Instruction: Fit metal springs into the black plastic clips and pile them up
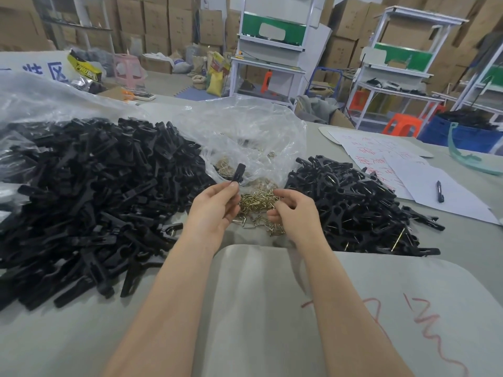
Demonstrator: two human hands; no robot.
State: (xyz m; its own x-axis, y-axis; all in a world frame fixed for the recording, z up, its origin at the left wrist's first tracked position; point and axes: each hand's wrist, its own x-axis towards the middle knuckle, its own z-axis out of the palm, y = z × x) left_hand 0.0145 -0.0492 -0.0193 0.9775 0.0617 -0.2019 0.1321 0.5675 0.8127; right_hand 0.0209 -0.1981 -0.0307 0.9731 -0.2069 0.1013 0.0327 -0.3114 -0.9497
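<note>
Black plastic sits pinched at the fingertips (233,188) of the left hand (215,205): one clip (239,172), held upright by its lower end between thumb and fingers, just above the heap of brass springs (257,201). Across from it the right hand (295,213) is down on that heap, fingers (276,214) curled in and touching the wire. Whether a spring is pinched there I cannot tell, because the knuckles hide it. So this reads as the pick-a-spring step, with the clip ready and waiting. Moving outward, the springs spill from a clear plastic bag (245,131) onto the grey table (258,308). The big mound of bare clips (95,191) lies to the left, and the smaller pile of fitted clips (353,205), brass glinting among the black, lies to the right. Beyond that are sheets of paper (435,183) with a pen (439,191) on top. The next move, I judge, calls for one spring teased free of the tangle, since they look hooked together and could lift in a clump. It then has to come up to the clip, be lined up with its seat and pressed home, before the finished piece goes onto the right-hand pile.
</note>
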